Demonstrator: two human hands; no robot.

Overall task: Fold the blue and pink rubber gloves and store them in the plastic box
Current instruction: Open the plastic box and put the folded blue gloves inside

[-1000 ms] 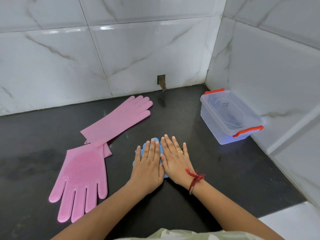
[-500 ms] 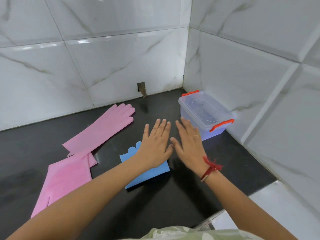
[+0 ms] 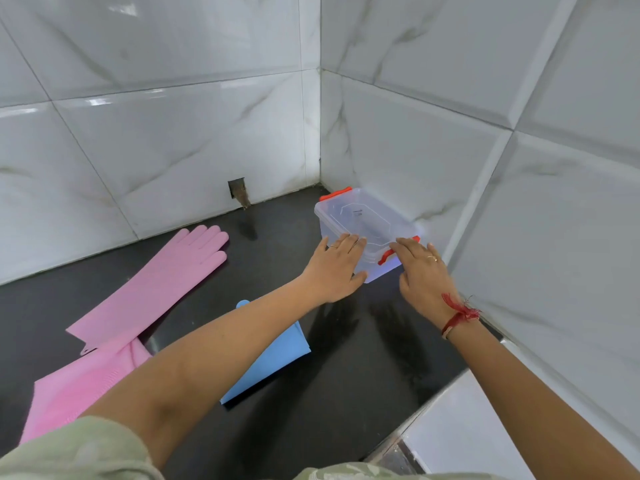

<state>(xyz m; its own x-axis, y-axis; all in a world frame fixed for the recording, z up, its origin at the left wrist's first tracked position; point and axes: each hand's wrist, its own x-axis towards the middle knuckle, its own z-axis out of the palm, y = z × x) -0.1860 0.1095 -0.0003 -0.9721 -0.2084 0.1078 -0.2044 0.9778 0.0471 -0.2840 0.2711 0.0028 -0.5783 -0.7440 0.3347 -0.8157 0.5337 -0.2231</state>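
Left hand [image 3: 334, 268] lay flat against the near left side of the plastic box [image 3: 363, 220], fingers extended and loose, thumb along the lower corner, not clamped. Right hand [image 3: 420, 271] was at the near right end, fingers spread over the near red latch [image 3: 389, 256]; touching or just above, could not tell. Hands were apart, one on each side of the box, holding nothing. Likely bracing the box to unclip the lid, since the lid [image 3: 360, 214] was on and closed; far red latch [image 3: 335, 193] looked down too. The box sat in the corner of the black counter [image 3: 346, 393], close to the tiled walls [image 3: 485, 168], so a pull toward the body may be needed for room.

Folded blue glove [image 3: 277, 355] lay on the counter, partly hidden under the left forearm, near the box but not touching it. Looked ready to store. Pink gloves were unfolded: one [image 3: 162, 282] lay flat with fingers toward the back wall, the other [image 3: 83, 386] below it, cuffs overlapping, well apart from the box. Judgement: blue fold done, pink pair pending, nothing stored yet.
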